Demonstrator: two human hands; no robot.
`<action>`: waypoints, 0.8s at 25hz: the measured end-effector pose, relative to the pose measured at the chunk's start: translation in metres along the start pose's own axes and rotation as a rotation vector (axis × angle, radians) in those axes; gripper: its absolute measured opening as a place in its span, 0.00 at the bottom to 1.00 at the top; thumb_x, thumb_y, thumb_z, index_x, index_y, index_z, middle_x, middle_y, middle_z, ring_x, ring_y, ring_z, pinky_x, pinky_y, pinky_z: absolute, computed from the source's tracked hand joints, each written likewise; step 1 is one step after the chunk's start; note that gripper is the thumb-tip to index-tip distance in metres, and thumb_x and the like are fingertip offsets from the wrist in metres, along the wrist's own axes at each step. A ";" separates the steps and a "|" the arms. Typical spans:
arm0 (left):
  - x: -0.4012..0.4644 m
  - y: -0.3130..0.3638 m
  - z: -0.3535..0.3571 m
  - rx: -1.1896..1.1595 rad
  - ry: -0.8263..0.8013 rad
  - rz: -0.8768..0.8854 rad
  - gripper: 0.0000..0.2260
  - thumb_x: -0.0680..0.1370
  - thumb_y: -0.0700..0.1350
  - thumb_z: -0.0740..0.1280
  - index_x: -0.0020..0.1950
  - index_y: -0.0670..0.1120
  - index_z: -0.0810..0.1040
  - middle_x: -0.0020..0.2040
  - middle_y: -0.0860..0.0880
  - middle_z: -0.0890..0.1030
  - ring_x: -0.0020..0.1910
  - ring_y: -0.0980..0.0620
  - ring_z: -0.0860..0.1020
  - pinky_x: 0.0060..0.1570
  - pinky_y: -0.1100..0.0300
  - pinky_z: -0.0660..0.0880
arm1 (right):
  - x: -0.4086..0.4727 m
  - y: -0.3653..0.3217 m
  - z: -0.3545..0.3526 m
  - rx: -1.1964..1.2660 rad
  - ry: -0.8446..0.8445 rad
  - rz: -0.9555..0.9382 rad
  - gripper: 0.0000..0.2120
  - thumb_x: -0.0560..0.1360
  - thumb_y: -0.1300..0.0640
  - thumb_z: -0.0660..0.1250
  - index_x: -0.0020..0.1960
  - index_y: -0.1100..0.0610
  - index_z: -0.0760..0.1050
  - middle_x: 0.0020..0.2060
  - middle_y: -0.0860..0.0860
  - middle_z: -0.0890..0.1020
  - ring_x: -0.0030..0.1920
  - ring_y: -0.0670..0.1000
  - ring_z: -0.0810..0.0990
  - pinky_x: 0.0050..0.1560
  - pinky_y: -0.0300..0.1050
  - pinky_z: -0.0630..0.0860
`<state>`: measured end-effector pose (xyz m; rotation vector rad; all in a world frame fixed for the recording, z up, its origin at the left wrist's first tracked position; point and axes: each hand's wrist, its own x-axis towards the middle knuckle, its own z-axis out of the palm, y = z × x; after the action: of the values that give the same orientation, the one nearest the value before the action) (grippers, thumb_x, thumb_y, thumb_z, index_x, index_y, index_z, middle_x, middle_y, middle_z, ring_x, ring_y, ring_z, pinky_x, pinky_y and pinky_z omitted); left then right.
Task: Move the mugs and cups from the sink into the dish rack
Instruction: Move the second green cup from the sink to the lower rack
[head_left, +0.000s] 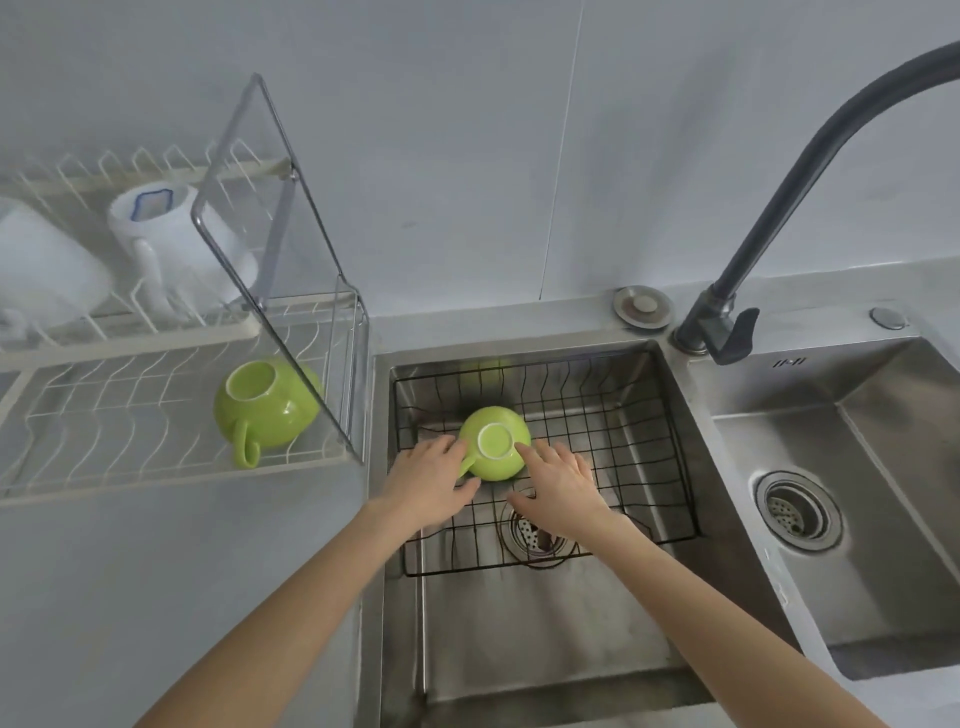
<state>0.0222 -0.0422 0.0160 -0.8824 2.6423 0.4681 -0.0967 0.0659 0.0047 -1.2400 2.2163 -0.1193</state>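
A green mug (494, 441) lies upside down on the black wire basket (644, 447) inside the left sink basin (519, 623). My left hand (427, 480) rests against its left side, over the handle, fingers spread. My right hand (563, 486) touches its right side, fingers also apart. Neither hand has closed around it. Another green mug (267, 408) sits upside down in the white dish rack (130, 415) on the left. Two white mugs, one (171, 234) and another (41, 270), lie on the rack's upper tier.
A clear upright panel (270, 218) stands at the rack's right end, between rack and sink. A dark faucet (779, 208) arches over the right. A second basin (857, 493) with a drain lies at right. The grey counter (182, 597) runs in front of the rack.
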 end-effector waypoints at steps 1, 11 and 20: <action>0.008 0.000 0.002 -0.025 -0.014 -0.012 0.25 0.78 0.53 0.57 0.72 0.45 0.60 0.71 0.45 0.67 0.68 0.43 0.67 0.64 0.48 0.68 | 0.007 0.003 0.001 0.029 -0.020 0.008 0.31 0.76 0.48 0.59 0.75 0.54 0.51 0.74 0.56 0.58 0.75 0.59 0.54 0.75 0.57 0.51; 0.088 -0.002 0.037 -0.426 -0.037 -0.242 0.27 0.78 0.50 0.60 0.73 0.43 0.56 0.71 0.42 0.64 0.69 0.43 0.65 0.66 0.49 0.66 | 0.081 0.033 0.027 0.537 -0.183 0.206 0.30 0.77 0.52 0.60 0.73 0.60 0.52 0.65 0.62 0.71 0.65 0.60 0.71 0.62 0.48 0.69; 0.131 -0.015 0.057 -0.673 -0.063 -0.355 0.28 0.76 0.50 0.64 0.72 0.44 0.57 0.71 0.41 0.66 0.69 0.43 0.67 0.66 0.53 0.66 | 0.109 0.036 0.052 0.797 -0.069 0.362 0.31 0.77 0.52 0.60 0.74 0.57 0.51 0.65 0.61 0.70 0.64 0.59 0.71 0.57 0.45 0.69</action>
<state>-0.0575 -0.0984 -0.0900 -1.4555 2.2003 1.2912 -0.1382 0.0092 -0.0994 -0.3989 1.9697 -0.7176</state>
